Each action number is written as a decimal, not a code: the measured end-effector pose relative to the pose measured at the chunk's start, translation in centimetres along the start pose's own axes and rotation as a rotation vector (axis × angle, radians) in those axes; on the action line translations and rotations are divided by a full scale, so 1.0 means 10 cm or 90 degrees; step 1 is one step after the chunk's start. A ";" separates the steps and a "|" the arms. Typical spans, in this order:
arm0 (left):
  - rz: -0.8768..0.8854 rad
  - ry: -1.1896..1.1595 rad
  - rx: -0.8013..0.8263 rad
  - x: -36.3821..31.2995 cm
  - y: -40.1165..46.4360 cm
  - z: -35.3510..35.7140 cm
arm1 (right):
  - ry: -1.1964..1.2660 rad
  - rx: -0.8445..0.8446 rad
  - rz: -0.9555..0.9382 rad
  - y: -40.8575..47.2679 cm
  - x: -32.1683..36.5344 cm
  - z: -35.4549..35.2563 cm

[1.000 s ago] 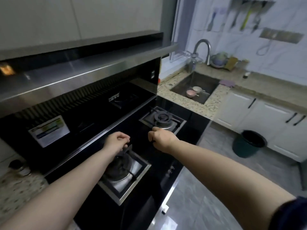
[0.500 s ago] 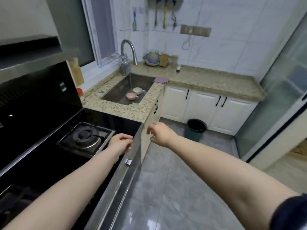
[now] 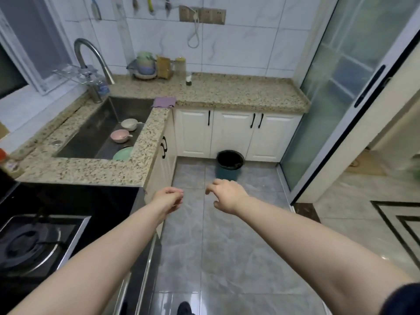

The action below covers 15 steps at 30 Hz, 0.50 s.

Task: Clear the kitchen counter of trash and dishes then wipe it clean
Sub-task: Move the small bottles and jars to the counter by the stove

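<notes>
Both hands out in front, over the grey floor tiles, holding nothing. My left hand (image 3: 169, 198) has its fingers loosely curled, nothing between them. My right hand (image 3: 227, 195) hangs palm down, fingers bent and slightly spread, also empty. The 2 hands are near each other but apart.

Left of my left forearm: the black stove (image 3: 68, 223), 1 gas burner (image 3: 25, 244) showing. Beyond it the speckled granite counter (image 3: 91, 169) runs round the corner in an L. The sink (image 3: 95, 133) is set into it; inside lie 3 dishes: a white bowl (image 3: 129, 124), a pink bowl (image 3: 119, 135) and a green plate (image 3: 123, 153), partly hidden by the sink's edge. A purple cloth (image 3: 164, 102) lies on the counter at the sink's far right corner. A dark trash bin (image 3: 229, 164) stands on the floor against the white cabinets (image 3: 231, 135), just beyond my right hand.
</notes>
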<state>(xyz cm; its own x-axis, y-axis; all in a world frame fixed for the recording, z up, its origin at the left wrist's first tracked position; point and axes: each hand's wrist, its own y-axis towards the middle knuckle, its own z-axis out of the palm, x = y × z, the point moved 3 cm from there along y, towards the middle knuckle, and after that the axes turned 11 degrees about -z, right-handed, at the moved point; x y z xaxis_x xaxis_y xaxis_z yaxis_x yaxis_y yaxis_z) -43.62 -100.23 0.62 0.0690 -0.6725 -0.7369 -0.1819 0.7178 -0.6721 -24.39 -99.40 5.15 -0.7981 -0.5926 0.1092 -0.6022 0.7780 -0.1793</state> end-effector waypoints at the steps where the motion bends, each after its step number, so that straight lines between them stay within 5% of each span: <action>1: 0.003 0.011 -0.001 -0.04 0.05 0.04 | -0.005 0.012 0.009 0.01 -0.05 0.02; 6: 0.013 0.078 0.068 -0.56 0.59 0.30 | 0.002 0.067 0.116 0.44 -0.47 -0.06; 15: 0.019 0.132 0.078 -1.38 1.48 0.63 | -0.010 0.002 0.125 1.27 -1.21 -0.29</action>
<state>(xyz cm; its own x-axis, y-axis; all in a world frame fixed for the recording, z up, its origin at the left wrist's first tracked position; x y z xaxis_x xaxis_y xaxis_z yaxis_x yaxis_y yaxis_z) -41.03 -79.17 0.43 -0.1394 -0.6640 -0.7346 -0.0592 0.7461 -0.6632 -22.44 -81.72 4.35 -0.9001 -0.4320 0.0566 -0.4341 0.8785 -0.1993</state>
